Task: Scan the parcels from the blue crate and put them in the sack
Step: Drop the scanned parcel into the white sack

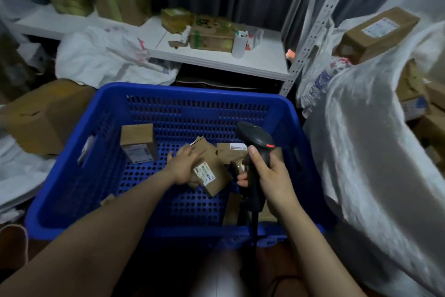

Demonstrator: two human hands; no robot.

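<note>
The blue crate (79,190) fills the middle of the frame and is nearly empty, which suggests the job is well along, though how many parcels have already gone into the sack cannot be counted from here. A handful of small cardboard parcels remain on its perforated floor: an upright box (137,143) toward the left of the crate, a flat one with a white label (230,152) behind the hands, and a few more pieces partly hidden under the right forearm near the lower centre. The white woven sack (375,152) stands open along the right side of the frame, just beside the crate, with brown boxes visible in and behind its folds; whether those are scanned parcels is not clear.

The left hand (184,166) reaches into the crate and has its grip closed on a small labelled parcel (212,177), fingers spread over the top and the barcode label turned up toward the camera. The parcel looks tilted and lifted off the crate floor, though that is hard to confirm. The right hand (267,174) has its grip wrapped fully around the handle of a black barcode scanner (256,139), thumb up along the back, the scanner head pointing away above the parcels. Judging by this, the parcel in hand is about to be scanned, and the rest are yet to be done.
</note>
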